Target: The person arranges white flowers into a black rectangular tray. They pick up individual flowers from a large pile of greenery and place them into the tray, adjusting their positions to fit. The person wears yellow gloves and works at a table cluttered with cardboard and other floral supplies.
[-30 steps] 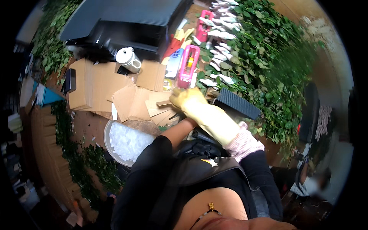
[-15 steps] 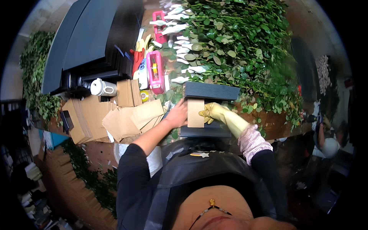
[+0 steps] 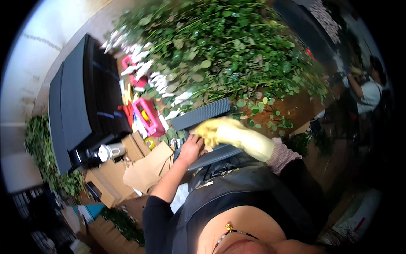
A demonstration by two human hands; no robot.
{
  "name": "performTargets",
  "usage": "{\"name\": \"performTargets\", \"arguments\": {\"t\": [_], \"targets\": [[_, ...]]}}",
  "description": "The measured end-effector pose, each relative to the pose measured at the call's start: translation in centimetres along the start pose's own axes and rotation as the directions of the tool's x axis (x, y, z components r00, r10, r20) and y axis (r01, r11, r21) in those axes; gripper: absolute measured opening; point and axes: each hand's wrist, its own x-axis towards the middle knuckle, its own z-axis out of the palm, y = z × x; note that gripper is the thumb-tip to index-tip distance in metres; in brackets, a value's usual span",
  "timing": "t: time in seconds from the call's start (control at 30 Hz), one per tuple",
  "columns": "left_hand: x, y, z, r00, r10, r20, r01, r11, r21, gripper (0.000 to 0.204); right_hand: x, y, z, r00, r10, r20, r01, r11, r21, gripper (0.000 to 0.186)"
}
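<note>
My bare left hand (image 3: 191, 150) has its fingers bent over a light cardboard piece (image 3: 207, 149) inside a dark grey ribbed holder (image 3: 201, 113). My right hand (image 3: 213, 132), in a long yellow rubber glove, is over the same piece and holder, blurred, so its grip is unclear. Cut cardboard sheets (image 3: 146, 167) lie left of my left hand. Pink tape dispensers (image 3: 154, 125) and a yellow tape roll (image 3: 149, 143) sit beyond them. White-wrapped flower heads (image 3: 144, 67) on leafy stems (image 3: 228, 51) fill the far side of the bench (image 3: 270, 116).
A stack of dark panels (image 3: 76, 101) stands left, with a white mug (image 3: 111, 151) and phone (image 3: 93, 190) near it. Red and yellow gloves (image 3: 125, 110) lie beside the stack. A co-worker (image 3: 368, 93) in a white top is at the far right.
The view has turned. Both my hands have gathered at the ribbed holder. My gloved hand has moved over the cardboard piece, now mostly covering it.
</note>
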Motion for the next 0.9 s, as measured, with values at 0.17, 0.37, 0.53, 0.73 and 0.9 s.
{"name": "performTargets", "arguments": {"t": [0.17, 0.37, 0.53, 0.73, 0.9], "targets": [[0.3, 0.6, -0.9, 0.998, -0.026, 0.056, 0.028, 0.999, -0.028, 0.063, 5.9, 0.4, -12.5, 0.721, -0.622, -0.306, -0.246, 0.184, -0.952, 0.039], [0.4, 0.7, -0.2, 0.997, -0.028, 0.065, 0.031, 0.999, -0.042, 0.066, 4.1, 0.9, -16.1, 0.726, -0.607, -0.325, 0.190, 0.631, -0.753, 0.031], [-0.8, -0.9, 0.9, 0.999, -0.048, 0.009, 0.049, 0.998, -0.027, 0.074, -5.7, -4.3, -12.3, 0.603, -0.786, 0.133, 0.124, -0.071, -0.990, 0.024], [-0.7, -0.5, 1.6, 0.953, -0.303, -0.026, 0.247, 0.821, -0.515, 0.120, -9.0, 10.6, -17.4, 0.809, -0.579, -0.102, 0.086, 0.289, -0.953, 0.009], [-0.6, 0.0, 0.8, 0.992, -0.113, -0.052, 0.093, 0.952, -0.293, 0.071, -7.0, 13.4, -20.0, 0.980, 0.015, -0.196, -0.195, -0.065, -0.979, 0.019]]}}
